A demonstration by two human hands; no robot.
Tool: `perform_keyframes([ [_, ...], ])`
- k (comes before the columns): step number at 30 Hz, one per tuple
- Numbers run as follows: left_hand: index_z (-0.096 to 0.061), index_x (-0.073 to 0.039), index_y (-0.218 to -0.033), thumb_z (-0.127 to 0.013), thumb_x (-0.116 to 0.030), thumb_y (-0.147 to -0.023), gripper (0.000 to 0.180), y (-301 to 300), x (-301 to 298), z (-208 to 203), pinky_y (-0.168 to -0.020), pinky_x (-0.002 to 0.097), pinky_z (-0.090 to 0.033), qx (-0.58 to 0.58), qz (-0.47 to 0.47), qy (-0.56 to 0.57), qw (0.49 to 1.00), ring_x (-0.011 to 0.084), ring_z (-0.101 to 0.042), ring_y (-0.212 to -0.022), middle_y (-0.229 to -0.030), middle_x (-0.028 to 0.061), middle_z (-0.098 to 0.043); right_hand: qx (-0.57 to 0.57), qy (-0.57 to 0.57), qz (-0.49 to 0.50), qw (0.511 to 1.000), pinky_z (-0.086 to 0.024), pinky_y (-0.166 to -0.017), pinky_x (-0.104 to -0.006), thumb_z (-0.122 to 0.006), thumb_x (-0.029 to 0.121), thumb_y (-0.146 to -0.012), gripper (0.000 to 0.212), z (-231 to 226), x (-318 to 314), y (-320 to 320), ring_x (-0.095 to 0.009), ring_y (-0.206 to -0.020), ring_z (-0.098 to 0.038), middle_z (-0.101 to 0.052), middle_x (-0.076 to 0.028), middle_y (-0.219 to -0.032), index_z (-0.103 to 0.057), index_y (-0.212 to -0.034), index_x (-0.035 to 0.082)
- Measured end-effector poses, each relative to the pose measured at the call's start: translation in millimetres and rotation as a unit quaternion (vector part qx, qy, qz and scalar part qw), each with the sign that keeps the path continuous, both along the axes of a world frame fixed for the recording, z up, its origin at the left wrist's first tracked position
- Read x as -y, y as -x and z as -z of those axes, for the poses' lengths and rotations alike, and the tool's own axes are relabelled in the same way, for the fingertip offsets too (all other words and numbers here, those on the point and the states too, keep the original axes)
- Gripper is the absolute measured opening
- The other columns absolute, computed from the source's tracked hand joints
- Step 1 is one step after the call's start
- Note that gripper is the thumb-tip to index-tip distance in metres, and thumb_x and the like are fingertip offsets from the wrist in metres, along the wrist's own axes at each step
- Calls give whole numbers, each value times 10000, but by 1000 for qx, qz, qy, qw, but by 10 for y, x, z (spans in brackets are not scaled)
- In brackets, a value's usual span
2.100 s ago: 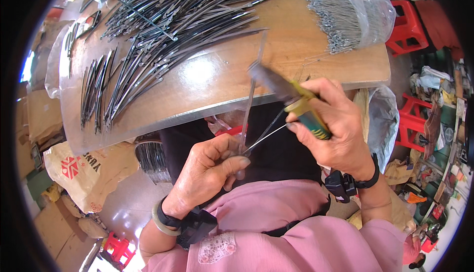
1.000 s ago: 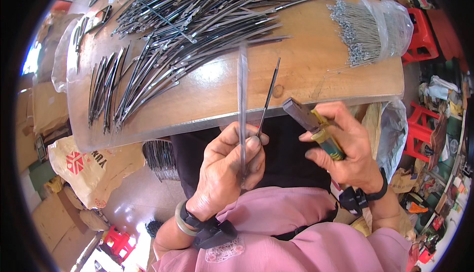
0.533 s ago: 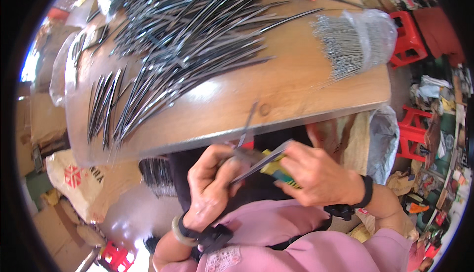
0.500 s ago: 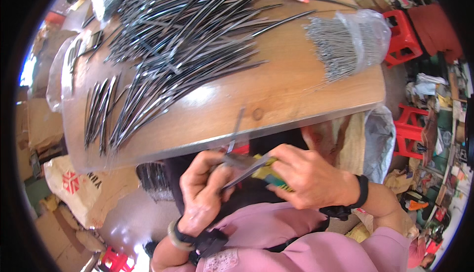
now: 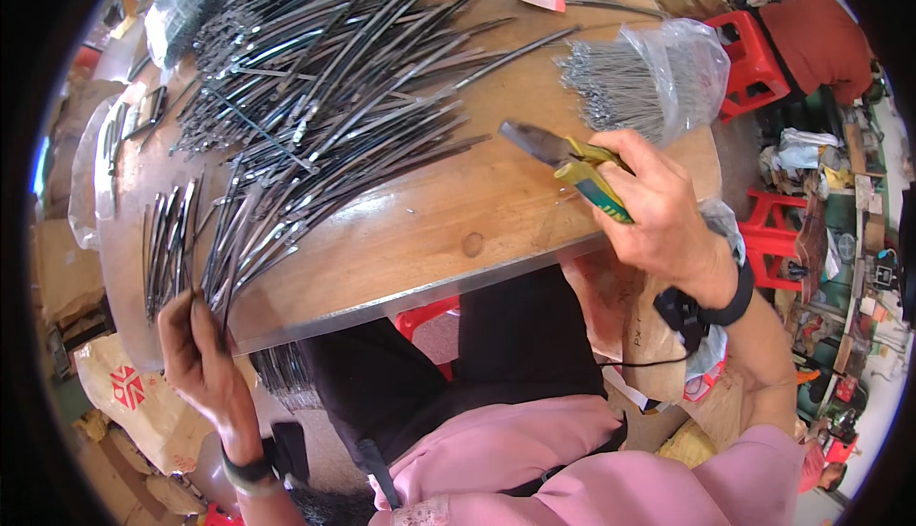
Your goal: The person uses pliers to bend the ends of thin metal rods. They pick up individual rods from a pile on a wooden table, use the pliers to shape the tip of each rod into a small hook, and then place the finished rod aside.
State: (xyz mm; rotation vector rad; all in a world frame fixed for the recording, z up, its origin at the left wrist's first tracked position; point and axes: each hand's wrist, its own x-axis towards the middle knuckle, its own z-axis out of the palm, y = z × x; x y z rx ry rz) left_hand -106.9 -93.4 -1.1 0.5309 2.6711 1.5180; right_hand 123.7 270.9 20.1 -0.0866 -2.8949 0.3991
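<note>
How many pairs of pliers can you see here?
1: the yellow-and-green pliers in the right hand, above the table. Others may be hidden under the heap of dark strips.

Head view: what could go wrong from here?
The left hand is at the ends of the small group of dark strips, by the table's near edge; a careless pull might drag some off. Strips in the big pile cross each other, so they could snag. The pliers in the right hand might bump the grey wires just beyond.
</note>
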Motion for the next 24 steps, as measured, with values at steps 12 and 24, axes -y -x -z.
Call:
perform_keyframes([
  [12, -640, 36, -986, -628, 86, -808, 185, -281, -1092, -242, -640, 285, -462, -138, 252, 62, 956, 225, -599, -700, -795, 108, -585, -123, -142, 35, 982, -523, -767, -390, -658, 8, -629, 210, -286, 75, 220, -310, -889, -598, -590, -171, -1073, -596, -828, -17],
  [24, -646, -11, -925, -688, 5, -771, 161, 49, -1352, -202, -790, 370, -444, -245, 278, 192, 909, 295, -572, -901, -870, 105, -606, -234, 429, 286, 824, -451, -851, -291, -696, 76, -875, 123, 105, 319, -510, -136, -949, -562, -607, -115, -1123, -645, -951, -6],
])
